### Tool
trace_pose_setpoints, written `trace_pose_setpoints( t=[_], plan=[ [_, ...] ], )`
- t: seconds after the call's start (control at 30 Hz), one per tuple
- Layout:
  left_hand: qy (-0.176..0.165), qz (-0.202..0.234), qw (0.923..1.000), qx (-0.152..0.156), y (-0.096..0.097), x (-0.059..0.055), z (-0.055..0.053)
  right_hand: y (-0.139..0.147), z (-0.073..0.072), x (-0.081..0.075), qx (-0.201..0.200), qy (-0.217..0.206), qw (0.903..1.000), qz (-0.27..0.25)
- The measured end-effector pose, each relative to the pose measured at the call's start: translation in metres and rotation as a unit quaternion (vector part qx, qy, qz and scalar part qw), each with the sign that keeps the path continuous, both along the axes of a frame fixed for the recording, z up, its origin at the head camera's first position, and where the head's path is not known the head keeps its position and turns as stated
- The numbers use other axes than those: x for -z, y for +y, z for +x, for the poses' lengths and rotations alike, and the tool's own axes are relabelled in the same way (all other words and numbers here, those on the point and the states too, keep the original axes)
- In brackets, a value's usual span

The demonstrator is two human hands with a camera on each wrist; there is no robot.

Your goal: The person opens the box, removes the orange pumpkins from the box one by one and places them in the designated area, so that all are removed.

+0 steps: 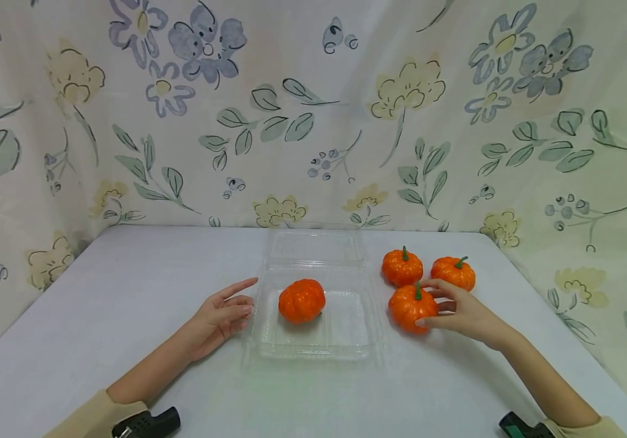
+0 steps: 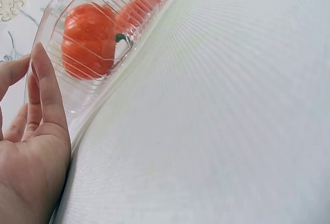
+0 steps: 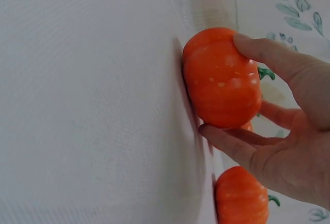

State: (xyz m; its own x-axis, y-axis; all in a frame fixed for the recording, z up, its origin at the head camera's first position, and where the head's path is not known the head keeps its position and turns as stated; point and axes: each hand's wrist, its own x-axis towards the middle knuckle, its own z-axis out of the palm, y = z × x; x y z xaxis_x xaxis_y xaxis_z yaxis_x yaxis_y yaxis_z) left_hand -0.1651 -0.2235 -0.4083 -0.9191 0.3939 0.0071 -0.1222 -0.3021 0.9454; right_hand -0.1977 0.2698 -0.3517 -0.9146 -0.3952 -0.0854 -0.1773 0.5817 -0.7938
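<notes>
A clear plastic clamshell box [image 1: 346, 347] lies with its lid [image 1: 313, 247] folded back, away from me. Inside its base, a small orange pumpkin [image 1: 301, 302] is tipped on its side, the green stem low at the right. My left hand [image 1: 217, 319] is beside the box's left wall, fingers relaxed and fingertips right at the plastic. On the right, my right hand [image 1: 464, 314] holds another orange pumpkin [image 3: 219, 79] between thumb and fingers. This pumpkin's green stem points up, and it sits low over the table, right of the box.
Behind the held pumpkin stand two more orange pumpkins, a left one [image 1: 401, 269] and a right one [image 1: 445, 272] close to my right hand. The white table [image 1: 154, 274] ends at the back against a flower-patterned cloth [image 1: 291, 164].
</notes>
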Motion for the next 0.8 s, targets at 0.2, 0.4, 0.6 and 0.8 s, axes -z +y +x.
trace_pose_setpoints(
  t=[0.2, 0.4, 0.6, 0.8],
  plan=[
    [-0.003, -0.003, 1.0, -0.003, 0.0004, 0.0, 0.0004, 0.0011, -0.0004, 0.0003, -0.007, 0.008, 0.9999, 0.006],
    [-0.005, -0.003, 1.0, -0.005, 0.0006, -0.0002, 0.0005, 0.0039, -0.001, -0.0005, -0.016, -0.003, 0.9998, 0.009],
    [0.001, 0.001, 1.0, 0.003, 0.0006, -0.0004, 0.0004, 0.0057, -0.0011, -0.0015, -0.02, -0.007, 0.9996, 0.017],
    [0.001, 0.004, 1.0, 0.004, 0.0004, -0.0004, 0.0006, 0.0068, -0.0018, -0.0005, -0.026, -0.003, 0.9996, 0.015]
  ],
)
